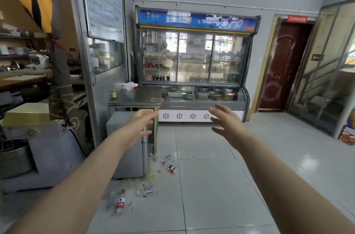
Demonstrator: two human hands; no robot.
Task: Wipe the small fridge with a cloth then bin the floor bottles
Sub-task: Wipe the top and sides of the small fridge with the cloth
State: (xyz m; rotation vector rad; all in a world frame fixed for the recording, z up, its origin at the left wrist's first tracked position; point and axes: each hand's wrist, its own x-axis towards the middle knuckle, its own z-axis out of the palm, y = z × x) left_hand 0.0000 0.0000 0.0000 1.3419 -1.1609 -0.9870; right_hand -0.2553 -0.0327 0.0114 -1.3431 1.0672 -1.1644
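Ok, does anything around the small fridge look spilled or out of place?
Yes. Several bottles lie on their sides on the tiles by the small fridge: a red-labelled bottle, a crushed clear bottle, and a red-and-white bottle near the table leg. A yellowish smear between them looks like a spill.

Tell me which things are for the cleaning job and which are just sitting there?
For the job: small fridge; floor bottles: red-label bottle, crushed clear bottle, red-capped bottle; left hand and right hand, both empty.

Just there: steel table, yellow bottle and white bag on it, display cooler, brown door.
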